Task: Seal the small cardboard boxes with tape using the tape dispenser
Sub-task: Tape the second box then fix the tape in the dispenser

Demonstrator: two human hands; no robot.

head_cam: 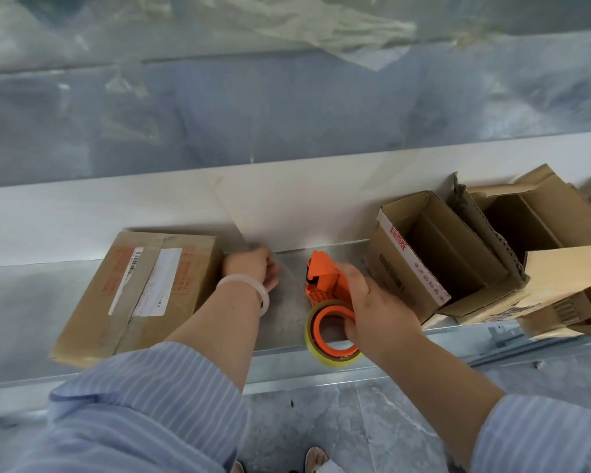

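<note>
Boxes: I count three cardboard boxes clearly on the surface point(287, 312); one closed box point(140, 295) lies flat at my left, and two open ones sit at my right. More cardboard shows at the far right edge, but I cannot tell whether it is another box.
Closed box: its top carries a barcode label, a white strip and faded red print, with tape already over the seam.
Open boxes: the nearer open box point(434, 254) is tilted with its mouth facing me and red print along its white edge; the second open box point(533, 240) sits just behind and to its right, flaps loose and torn.
Tape dispenser: one, orange point(325, 285), standing on the surface between the closed box and the open ones, with a yellowish tape roll point(328, 349) on its wheel.
Right hand: my right hand point(372, 308) is wrapped around the dispenser, fingers through the roll's hub.
Left hand: my left hand point(253, 268) rests beside the closed box's right end, fingers curled; I cannot tell whether it pinches anything. A clear bangle point(249, 285) rings the wrist.
Around: plastic sheeting point(287, 97) hangs behind the surface, and my striped sleeves point(144, 404) fill the foreground.
</note>
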